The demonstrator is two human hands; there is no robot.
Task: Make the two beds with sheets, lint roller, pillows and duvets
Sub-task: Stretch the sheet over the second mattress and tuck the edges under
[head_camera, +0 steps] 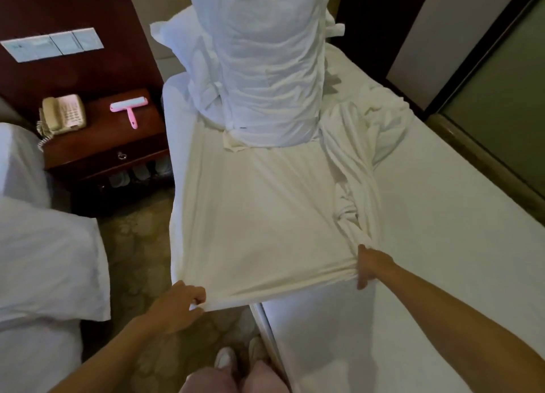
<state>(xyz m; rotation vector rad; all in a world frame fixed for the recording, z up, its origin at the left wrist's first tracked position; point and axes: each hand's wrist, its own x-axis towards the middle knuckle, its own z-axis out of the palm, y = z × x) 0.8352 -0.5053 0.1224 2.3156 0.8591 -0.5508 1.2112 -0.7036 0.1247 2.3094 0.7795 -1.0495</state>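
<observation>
A white sheet (pixel 259 215) lies partly spread over the left half of the bare mattress (pixel 442 245) of the right bed. My left hand (pixel 177 307) grips the sheet's near left corner off the bed's edge. My right hand (pixel 370 264) holds the bunched near edge of the sheet on the mattress. A rumpled strip of the sheet runs from that hand toward the head of the bed. White pillows (pixel 265 62) are piled upright at the bed's head. A pink lint roller (pixel 129 109) lies on the nightstand (pixel 112 144).
A beige telephone (pixel 63 113) shares the nightstand. The second bed (pixel 44 260) with white bedding is at the left. Patterned carpet (pixel 138 245) fills the narrow aisle between the beds. A dark wood headboard panel with switches (pixel 53 44) is behind. My shoes (pixel 227 360) stand beside the mattress.
</observation>
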